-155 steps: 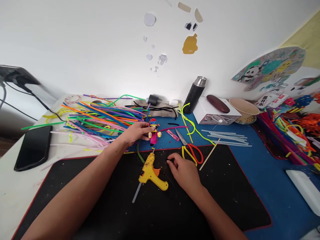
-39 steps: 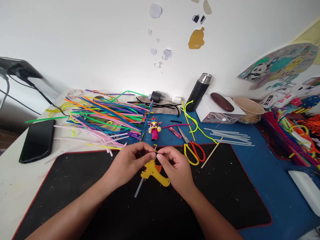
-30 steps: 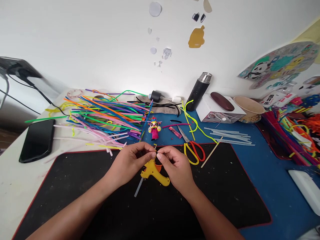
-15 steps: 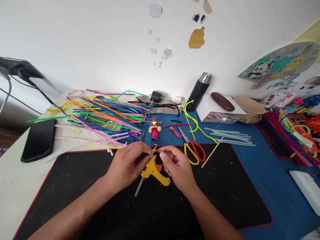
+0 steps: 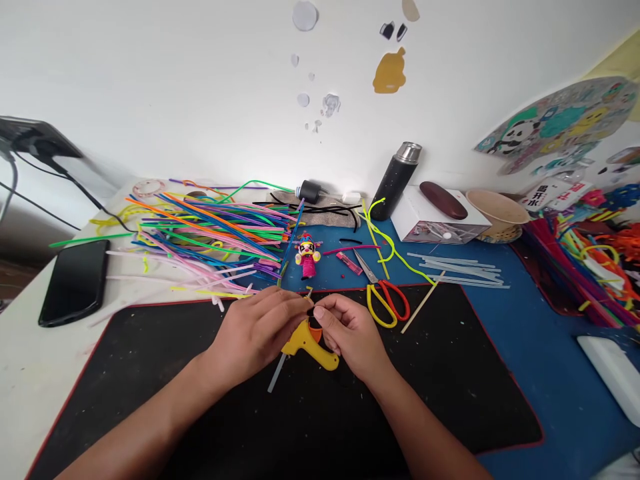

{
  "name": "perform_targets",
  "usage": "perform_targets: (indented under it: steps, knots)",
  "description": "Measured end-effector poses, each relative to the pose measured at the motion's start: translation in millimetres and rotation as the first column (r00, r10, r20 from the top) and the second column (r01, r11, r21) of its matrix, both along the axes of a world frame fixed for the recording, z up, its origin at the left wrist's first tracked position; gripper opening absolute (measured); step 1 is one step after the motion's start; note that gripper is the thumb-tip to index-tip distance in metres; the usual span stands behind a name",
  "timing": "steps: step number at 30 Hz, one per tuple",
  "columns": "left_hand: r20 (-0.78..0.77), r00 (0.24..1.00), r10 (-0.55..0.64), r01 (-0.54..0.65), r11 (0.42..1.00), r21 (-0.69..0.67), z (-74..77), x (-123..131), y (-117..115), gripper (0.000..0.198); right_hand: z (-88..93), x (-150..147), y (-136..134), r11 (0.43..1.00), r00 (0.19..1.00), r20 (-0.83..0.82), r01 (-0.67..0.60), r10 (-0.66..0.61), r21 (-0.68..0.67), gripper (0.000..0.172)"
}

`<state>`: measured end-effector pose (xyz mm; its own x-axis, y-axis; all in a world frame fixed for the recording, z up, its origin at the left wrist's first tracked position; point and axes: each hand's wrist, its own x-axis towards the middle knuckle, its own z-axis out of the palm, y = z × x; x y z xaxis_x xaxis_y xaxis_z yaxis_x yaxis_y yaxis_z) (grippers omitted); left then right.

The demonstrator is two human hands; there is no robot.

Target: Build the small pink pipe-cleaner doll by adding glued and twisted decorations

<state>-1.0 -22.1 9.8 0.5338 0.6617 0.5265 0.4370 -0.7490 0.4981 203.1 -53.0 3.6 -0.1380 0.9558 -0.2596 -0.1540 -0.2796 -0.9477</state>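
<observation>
My left hand (image 5: 263,327) is closed, its thumb and fingers pinched together above a yellow glue gun (image 5: 313,347). Facing it, my right hand (image 5: 350,330) also pinches, and the fingertips of both nearly meet. Whatever they hold is too small and covered to make out. The glue gun lies on the black mat (image 5: 240,427) with its nozzle pointing away, and a translucent glue stick (image 5: 277,375) pokes out of its back. Just beyond my fingers stands a small figure (image 5: 307,257) with a pink body and colourful headdress. Scissors (image 5: 383,293) with yellow and red handles lie right of it.
Many coloured pipe cleaners (image 5: 215,230) are heaped at the back left, near a black phone (image 5: 75,283). Spare glue sticks (image 5: 465,270), a wooden stick (image 5: 423,302), a black flask (image 5: 397,180), a white box (image 5: 425,223) and a bowl (image 5: 497,208) occupy the right side.
My left fingers have come down and closed further over the fingertips, covering the small yellow-orange piece that showed there before. The view has shifted slightly; the glue gun and figure stay in place.
</observation>
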Motion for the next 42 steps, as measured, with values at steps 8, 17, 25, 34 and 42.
perform_targets:
  steps: [8,17,25,34,42]
  knots:
    - [0.189,0.966,0.176,0.058,0.565,-0.823,17.2,1,8,0.035,-0.9,3,-3,0.999,0.992,0.124,0.01,-0.013,0.031,0.033]
    - [0.159,0.984,0.081,0.106,0.448,-0.888,17.4,2,13,0.038,6.0,0,-3,0.997,0.97,0.242,-0.016,-0.004,0.08,0.022]
    - [0.16,0.986,0.047,0.127,0.408,-0.904,16.6,0,13,0.035,3.7,1,-4,0.993,0.96,0.28,-0.061,0.029,0.106,0.019]
    - [0.212,0.971,0.106,0.146,0.438,-0.887,15.3,2,14,0.035,-0.7,7,-9,0.978,0.906,0.421,-0.126,0.045,0.166,0.021]
    - [0.277,0.905,0.322,0.114,0.443,-0.889,5.8,-14,25,0.042,11.1,18,-32,0.886,0.431,0.9,-0.441,0.068,0.145,0.051]
